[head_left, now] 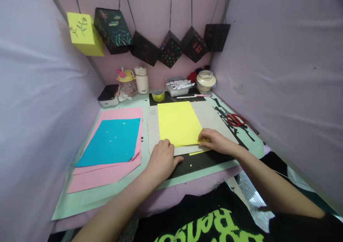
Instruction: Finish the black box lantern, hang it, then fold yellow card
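Observation:
A sheet of yellow paper (179, 122) lies in front of me on a pale grey board. At its lower left corner, my left hand (163, 159) bends its fingers over the paper edge; the fingertips are hidden and the thumb sticks out to the right above a black strip (198, 165). My right hand (218, 141) pinches the lower right corner between thumb and fingers. A narrow yellow strip (199, 152) shows just below the sheet, by the black strip.
Blue paper (112, 142) rests on pink sheets (107, 181) at left. Red-handled scissors (236, 120) lie among black scraps at right. Behind are a tape roll (158, 95), a box of pens (178, 86), a white bottle (142, 80) and a lidded pot (205, 81). Decorated boxes (170, 49) hang above.

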The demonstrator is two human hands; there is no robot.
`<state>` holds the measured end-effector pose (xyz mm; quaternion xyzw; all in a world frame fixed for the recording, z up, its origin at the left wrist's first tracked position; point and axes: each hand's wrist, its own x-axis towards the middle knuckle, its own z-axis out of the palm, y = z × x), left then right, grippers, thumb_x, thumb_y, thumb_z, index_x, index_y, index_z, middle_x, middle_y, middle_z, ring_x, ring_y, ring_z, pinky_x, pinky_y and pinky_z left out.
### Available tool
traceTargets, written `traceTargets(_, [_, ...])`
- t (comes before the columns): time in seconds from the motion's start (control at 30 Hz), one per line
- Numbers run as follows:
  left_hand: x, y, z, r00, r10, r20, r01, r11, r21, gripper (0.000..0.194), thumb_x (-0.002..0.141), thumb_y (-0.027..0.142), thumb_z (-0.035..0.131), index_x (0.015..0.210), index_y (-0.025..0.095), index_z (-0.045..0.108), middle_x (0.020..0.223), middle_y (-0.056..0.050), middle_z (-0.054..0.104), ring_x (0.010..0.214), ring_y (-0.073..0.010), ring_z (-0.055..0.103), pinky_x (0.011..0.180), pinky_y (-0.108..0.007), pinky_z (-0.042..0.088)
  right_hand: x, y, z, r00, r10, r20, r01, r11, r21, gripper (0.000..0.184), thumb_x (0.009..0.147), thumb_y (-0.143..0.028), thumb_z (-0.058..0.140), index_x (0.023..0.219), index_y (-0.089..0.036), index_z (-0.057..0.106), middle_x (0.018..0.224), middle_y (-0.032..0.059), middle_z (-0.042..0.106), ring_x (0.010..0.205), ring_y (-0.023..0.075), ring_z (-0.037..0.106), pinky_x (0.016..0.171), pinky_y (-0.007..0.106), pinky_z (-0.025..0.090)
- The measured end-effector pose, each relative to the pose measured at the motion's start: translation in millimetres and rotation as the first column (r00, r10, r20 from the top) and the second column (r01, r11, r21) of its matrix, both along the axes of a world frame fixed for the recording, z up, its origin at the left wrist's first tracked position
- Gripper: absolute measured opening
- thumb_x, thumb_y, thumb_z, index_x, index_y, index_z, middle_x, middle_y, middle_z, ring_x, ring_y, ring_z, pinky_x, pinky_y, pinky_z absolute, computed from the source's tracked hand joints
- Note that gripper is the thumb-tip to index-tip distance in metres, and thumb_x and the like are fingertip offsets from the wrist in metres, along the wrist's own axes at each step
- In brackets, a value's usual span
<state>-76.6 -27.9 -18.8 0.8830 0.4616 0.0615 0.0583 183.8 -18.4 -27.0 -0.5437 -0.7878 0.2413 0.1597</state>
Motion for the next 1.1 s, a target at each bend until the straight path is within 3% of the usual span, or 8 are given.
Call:
traceTargets(0.1, [16.7, 17.0, -3.9, 0.997, -0.042, 0.058, 0.042, 0.999, -0.011, 0.018, 0.089, 0.031, 0.059, 0.098, 0.016, 0.061, 0.096, -0.009, 0.06, 0.088, -0.0239, 0.056, 0.076, -0.035, 0.045, 0.9, -1.8, -5.0, 0.999, -0.017, -0.038, 0.017, 1.0, 0.012, 0.004, 0.081, -0.022, 0.064, 0.084, -0.02, 0.063, 0.089, 0.0022, 0.062, 0.085, 0.0175, 0.055, 0.08, 0.03, 0.039])
traceTargets(0.2, [32.4, 29.2, -15.6, 0.982, -0.092, 0.164, 0.1, 0.994, -0.046, 0.007, 0.088, 0.025, 0.058, 0.088, 0.018, 0.062, 0.087, -0.005, 0.06, 0.084, -0.0214, 0.057, 0.074, -0.033, 0.045, 2.0, -2.6, -8.9, 0.999, -0.024, -0.046, 0.026, 0.999, 0.028, 0.006, 0.081, -0.023, 0.067, 0.085, -0.02, 0.063, 0.089, 0.0016, 0.061, 0.085, 0.0171, 0.055, 0.08, 0.029, 0.038])
traceTargets(0.43, [40.1, 33.4, -26.7, 0.954, -0.082, 0.288, 0.1, 0.994, -0.049, 0.011, 0.089, 0.021, 0.056, 0.081, 0.017, 0.061, 0.08, -0.004, 0.062, 0.078, -0.0193, 0.056, 0.071, -0.031, 0.044, 10.0, -1.9, -13.3, 0.998, -0.004, -0.069, 0.01, 0.996, 0.085, 0.006, 0.083, -0.026, 0.065, 0.083, -0.02, 0.063, 0.088, 0.0014, 0.06, 0.087, 0.0171, 0.054, 0.08, 0.029, 0.037])
traceTargets(0.6, [42.1, 32.3, -23.6, 0.966, -0.029, 0.258, 0.045, 0.997, -0.058, 0.018, 0.09, 0.021, 0.051, 0.077, 0.017, 0.062, 0.077, -0.005, 0.063, 0.075, -0.0196, 0.058, 0.068, -0.031, 0.042, 8.0, -1.6, -9.4, 0.997, -0.063, -0.045, 0.066, 0.995, 0.071, 0.009, 0.085, -0.027, 0.061, 0.08, -0.02, 0.064, 0.085, 0.0006, 0.063, 0.085, 0.0161, 0.055, 0.082, 0.03, 0.035])
traceTargets(0.87, [48.6, 33.1, -20.8, 0.987, 0.091, 0.13, -0.084, 0.995, -0.056, 0.019, 0.089, 0.029, 0.054, 0.075, 0.018, 0.059, 0.078, -0.006, 0.062, 0.077, -0.0217, 0.058, 0.068, -0.032, 0.039, -0.6, 6.6, 5.7, 0.95, -0.268, 0.158, 0.285, 0.954, -0.097, 0.014, 0.08, -0.033, 0.06, 0.073, -0.021, 0.065, 0.087, 0.0008, 0.067, 0.083, 0.0177, 0.058, 0.076, 0.03, 0.033])
traceTargets(1.1, [52.0, 37.7, -20.8, 0.988, 0.124, 0.091, -0.115, 0.988, -0.106, 0.018, 0.088, 0.029, 0.053, 0.073, 0.018, 0.058, 0.08, -0.007, 0.063, 0.078, -0.0226, 0.059, 0.069, -0.033, 0.04, 2.5, 16.6, 7.9, 0.924, -0.246, 0.293, 0.301, 0.94, -0.16, 0.02, 0.079, -0.038, 0.06, 0.071, -0.021, 0.065, 0.086, 0.0031, 0.07, 0.088, 0.0218, 0.06, 0.078, 0.033, 0.033])
